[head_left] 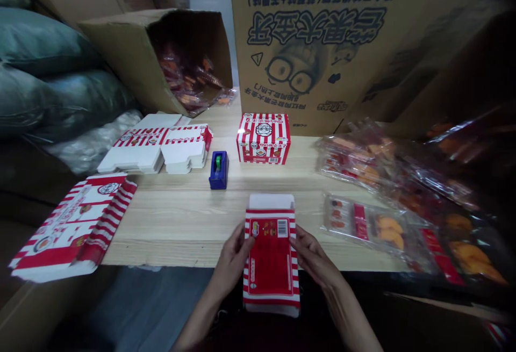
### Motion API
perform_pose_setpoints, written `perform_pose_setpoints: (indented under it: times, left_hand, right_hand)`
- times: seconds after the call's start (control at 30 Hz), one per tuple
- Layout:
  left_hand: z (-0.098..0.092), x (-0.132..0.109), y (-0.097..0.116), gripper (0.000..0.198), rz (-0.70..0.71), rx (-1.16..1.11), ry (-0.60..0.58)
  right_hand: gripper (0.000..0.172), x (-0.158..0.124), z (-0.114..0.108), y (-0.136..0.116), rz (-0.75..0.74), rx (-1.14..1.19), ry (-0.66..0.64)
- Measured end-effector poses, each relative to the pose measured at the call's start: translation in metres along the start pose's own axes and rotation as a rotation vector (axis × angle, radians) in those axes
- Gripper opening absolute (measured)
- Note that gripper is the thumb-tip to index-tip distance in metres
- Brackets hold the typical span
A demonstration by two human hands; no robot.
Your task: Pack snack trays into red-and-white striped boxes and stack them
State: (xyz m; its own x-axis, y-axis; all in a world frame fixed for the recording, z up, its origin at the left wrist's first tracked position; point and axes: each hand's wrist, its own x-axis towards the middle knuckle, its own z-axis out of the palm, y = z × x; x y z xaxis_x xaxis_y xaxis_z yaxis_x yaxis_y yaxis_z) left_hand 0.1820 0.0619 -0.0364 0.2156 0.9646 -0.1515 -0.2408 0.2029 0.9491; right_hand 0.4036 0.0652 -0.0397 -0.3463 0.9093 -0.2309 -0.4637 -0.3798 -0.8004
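Both hands hold a flat, unfolded red-and-white striped carton point(271, 258) over the near edge of the wooden table point(181, 217). My left hand point(231, 263) grips its left edge, fingers curled round it. My right hand point(312, 258) grips the right edge the same way. The carton's red printed panel with a barcode faces up, and a white flap points away from me.
An assembled striped box point(264, 138) and a blue tape dispenser point(219, 170) stand mid-table. Stacks of flat cartons point(157, 148) lie at the left, and more point(76, 225) overhang the left corner. Clear snack packets point(379, 228) cover the right side. Large cardboard boxes point(322, 40) line the back.
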Motion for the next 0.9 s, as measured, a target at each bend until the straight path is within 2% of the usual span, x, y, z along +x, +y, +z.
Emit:
perform_pose_setpoints:
  times: [0.1, 0.17, 0.3, 0.37, 0.5, 0.63, 0.7, 0.8, 0.9]
  left_hand:
    - [-0.005, 0.015, -0.002, 0.066, 0.137, -0.014, 0.158]
    - [-0.005, 0.020, -0.006, 0.070, 0.181, -0.026, 0.212]
    - [-0.002, 0.020, -0.010, 0.041, 0.173, -0.024, 0.233]
    - [-0.003, 0.020, -0.008, 0.036, 0.172, -0.010, 0.232]
    - [-0.009, 0.024, -0.004, 0.038, 0.150, 0.042, 0.179]
    - [-0.009, 0.025, -0.010, 0.033, 0.124, 0.233, 0.088]
    - [-0.007, 0.024, -0.013, 0.033, 0.146, 0.225, 0.152]
    - [-0.003, 0.020, -0.013, 0.038, 0.189, 0.074, 0.302]
    - [0.003, 0.017, -0.009, 0.040, 0.188, 0.005, 0.319]
  right_hand:
    - [0.058, -0.001, -0.007, 0.001, 0.048, -0.049, -0.057]
    - [0.060, -0.001, -0.010, 0.000, 0.047, -0.123, -0.040]
    - [0.072, -0.002, -0.009, -0.001, -0.067, -0.203, 0.054]
    - [0.074, -0.003, -0.006, 0.000, -0.160, -0.198, 0.105]
    - [0.062, -0.001, -0.004, 0.004, -0.221, -0.194, 0.151]
    - [0.037, 0.007, -0.005, 0.007, -0.204, -0.276, 0.215]
    - [0.040, 0.009, -0.004, 0.007, -0.244, -0.229, 0.245]
    - [0.055, 0.005, -0.002, 0.010, -0.335, -0.147, 0.269]
    - [0.044, 0.000, -0.005, 0.014, -0.292, -0.174, 0.238]
